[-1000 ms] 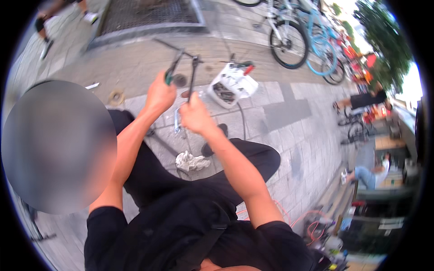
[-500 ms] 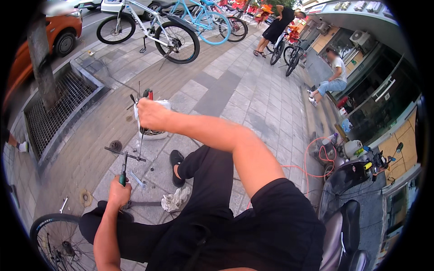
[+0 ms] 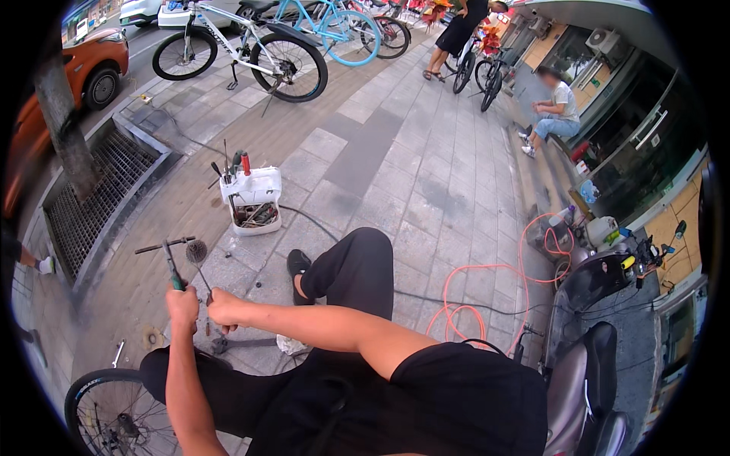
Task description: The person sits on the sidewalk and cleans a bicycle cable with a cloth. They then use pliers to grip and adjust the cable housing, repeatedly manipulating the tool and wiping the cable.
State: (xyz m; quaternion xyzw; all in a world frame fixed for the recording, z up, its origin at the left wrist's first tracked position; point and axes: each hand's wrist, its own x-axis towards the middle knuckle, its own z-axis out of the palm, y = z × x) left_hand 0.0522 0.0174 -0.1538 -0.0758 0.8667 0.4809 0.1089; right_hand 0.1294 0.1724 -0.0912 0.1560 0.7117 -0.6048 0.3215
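My left hand (image 3: 182,307) is wrapped around green-handled pliers (image 3: 172,267). Across their jaws lies a thin dark metal rod (image 3: 148,248), like a wheel axle. Close beside it, my right hand (image 3: 226,309) grips a long thin-shafted tool that looks like a screwdriver (image 3: 201,277). Its shaft slants up toward the rod, and whether they touch I cannot tell. Behind the shaft, a round toothed sprocket (image 3: 196,251) rests on the paving. Farther off stands a white plastic tool container (image 3: 262,182) holding small metal parts and several upright tools, one red-handled.
A bicycle wheel (image 3: 114,414) lies at the lower left, near a wrench (image 3: 119,353) and a tan ring (image 3: 153,337). An orange hose (image 3: 487,267) coils at right beside a parked scooter (image 3: 578,380). Bicycles (image 3: 285,64) and two people are farther away.
My right hand has come down from above the tool container to beside my left hand. My left hand has shifted slightly left, carrying the pliers and rod.
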